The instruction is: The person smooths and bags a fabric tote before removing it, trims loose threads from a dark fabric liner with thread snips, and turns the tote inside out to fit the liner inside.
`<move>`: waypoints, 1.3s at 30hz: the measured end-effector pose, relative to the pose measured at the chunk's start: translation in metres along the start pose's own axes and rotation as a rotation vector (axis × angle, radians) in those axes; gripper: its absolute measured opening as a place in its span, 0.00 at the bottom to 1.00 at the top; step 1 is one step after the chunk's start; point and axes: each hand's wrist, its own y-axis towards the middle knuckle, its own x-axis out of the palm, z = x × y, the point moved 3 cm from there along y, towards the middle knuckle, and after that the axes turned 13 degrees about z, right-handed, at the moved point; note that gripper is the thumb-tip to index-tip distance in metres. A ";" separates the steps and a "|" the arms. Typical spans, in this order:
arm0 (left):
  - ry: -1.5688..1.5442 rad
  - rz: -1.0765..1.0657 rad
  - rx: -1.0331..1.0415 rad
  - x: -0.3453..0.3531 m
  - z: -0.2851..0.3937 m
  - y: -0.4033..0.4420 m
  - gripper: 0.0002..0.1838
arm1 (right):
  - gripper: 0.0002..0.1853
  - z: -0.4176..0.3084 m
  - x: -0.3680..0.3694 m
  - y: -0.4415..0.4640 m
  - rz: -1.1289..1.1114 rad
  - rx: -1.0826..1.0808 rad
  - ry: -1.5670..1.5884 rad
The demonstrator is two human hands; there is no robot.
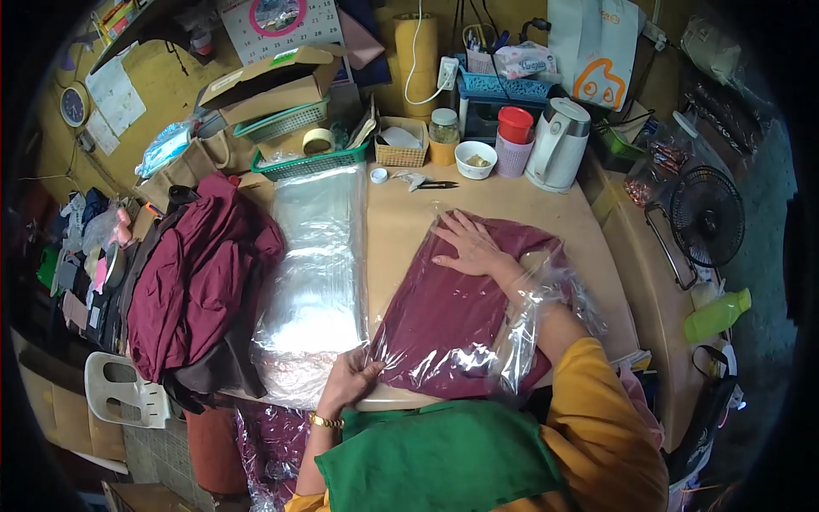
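At centre of the frame: maroon cloth point(456, 316) in clear bag point(522, 341), on table point(401, 209). Right hand point(467, 245): fingers spread flat over cloth, apparently steadying it. Left hand point(351, 377): fingers pinching bag's lower-left corner, likely as anchor.

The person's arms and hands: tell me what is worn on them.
Mustard-yellow sleeves end short of the wrists. The left hand and right hand are ungloved. A gold-coloured band circles the left wrist; none shows on the right.

A yellow wall point(175, 96) backs a tan table point(399, 235) beside a white chair point(157, 408).
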 end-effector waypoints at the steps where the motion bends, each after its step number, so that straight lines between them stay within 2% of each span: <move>1: -0.002 -0.057 -0.039 -0.003 -0.002 0.002 0.11 | 0.38 -0.003 0.003 0.003 0.012 0.008 -0.018; 2: -0.003 -0.115 -0.075 -0.005 -0.001 0.006 0.12 | 0.38 -0.008 0.007 0.004 0.013 0.010 -0.019; 3: 0.020 -0.205 -0.191 -0.011 0.057 0.000 0.23 | 0.38 -0.013 0.010 0.008 0.034 -0.041 -0.029; 4: 0.016 -0.199 -0.182 -0.007 0.040 0.014 0.23 | 0.38 -0.017 0.012 0.014 0.058 -0.100 -0.041; 6: -0.344 -0.176 -0.156 0.004 -0.008 0.051 0.36 | 0.39 -0.027 0.019 0.019 0.086 -0.156 0.014; 8: -0.158 -0.180 -0.234 0.006 0.023 0.071 0.44 | 0.40 -0.036 0.025 0.019 0.183 -0.073 0.372; 10: -0.220 -0.190 -0.241 0.019 0.018 0.112 0.40 | 0.36 -0.052 0.022 0.011 0.220 -0.154 0.388; 12: -0.440 -0.278 -0.308 0.031 0.054 0.131 0.35 | 0.36 -0.064 0.024 0.002 0.151 -0.164 0.397; 13: -0.440 -0.276 -0.304 0.032 0.057 0.152 0.35 | 0.35 -0.069 0.024 -0.001 0.199 -0.192 0.315; 14: -0.490 -0.341 -0.386 0.039 0.049 0.177 0.28 | 0.35 -0.077 0.025 -0.007 0.203 -0.194 0.314; 15: -0.541 -0.407 -0.469 0.048 0.041 0.197 0.21 | 0.35 -0.084 0.023 -0.015 0.250 -0.197 0.155; 16: -0.539 -0.410 -0.468 0.056 0.035 0.212 0.21 | 0.35 -0.089 0.021 -0.023 0.295 -0.195 -0.001; 18: -0.448 -0.310 -0.313 0.070 0.038 0.236 0.14 | 0.32 -0.092 0.015 -0.027 0.332 -0.211 0.095; 20: -0.364 -0.269 -0.343 0.078 0.043 0.250 0.16 | 0.30 -0.094 0.014 -0.029 0.220 -0.128 0.392; 21: -0.346 -0.284 -0.266 0.085 0.049 0.255 0.15 | 0.28 -0.094 0.016 -0.029 0.213 -0.145 0.417; 22: -0.328 -0.299 -0.189 0.091 0.055 0.257 0.14 | 0.28 -0.093 0.018 -0.029 0.214 -0.140 0.415; 23: -0.307 -0.123 -0.159 0.093 0.057 0.260 0.12 | 0.30 -0.091 0.020 -0.029 0.198 -0.127 0.398; 25: -0.388 -0.079 -0.204 0.095 0.053 0.268 0.11 | 0.32 -0.093 0.017 -0.028 0.186 -0.113 0.376; 26: -0.467 -0.029 -0.253 0.096 0.050 0.272 0.09 | 0.34 -0.094 0.015 -0.028 0.286 -0.089 0.156; 27: -0.470 0.036 -0.176 0.096 0.048 0.269 0.18 | 0.37 -0.095 0.012 -0.030 0.377 -0.065 -0.064; 28: -0.470 0.035 -0.180 0.096 0.043 0.266 0.18 | 0.37 -0.094 0.012 -0.029 0.374 -0.063 -0.063; 30: -0.170 0.130 0.049 0.085 0.036 0.253 0.30 | 0.40 -0.088 0.020 -0.022 0.112 0.095 -0.025; 31: -0.043 0.077 0.085 0.070 0.058 0.217 0.39 | 0.41 -0.083 0.025 -0.020 0.114 0.080 -0.070; 33: 0.188 -0.005 0.114 0.040 0.074 0.154 0.50 | 0.41 -0.074 0.030 -0.013 0.115 0.073 -0.085; 35: 0.447 -0.057 0.120 0.019 0.031 0.104 0.52 | 0.41 -0.072 0.029 -0.009 0.108 0.064 -0.081; 36: 0.492 -0.150 -0.036 0.006 0.043 0.067 0.50 | 0.41 -0.073 0.029 -0.007 0.090 0.063 -0.076; 37: 0.463 -0.134 0.033 -0.001 0.034 0.039 0.46 | 0.41 -0.073 0.028 -0.006 0.073 0.065 -0.073; 38: 0.385 -0.133 -0.031 -0.006 0.018 0.023 0.34 | 0.41 -0.070 0.028 -0.004 0.076 0.064 -0.070; 39: 0.243 -0.171 -0.036 -0.007 0.039 0.005 0.22 | 0.42 -0.072 0.025 -0.003 0.037 -0.013 0.037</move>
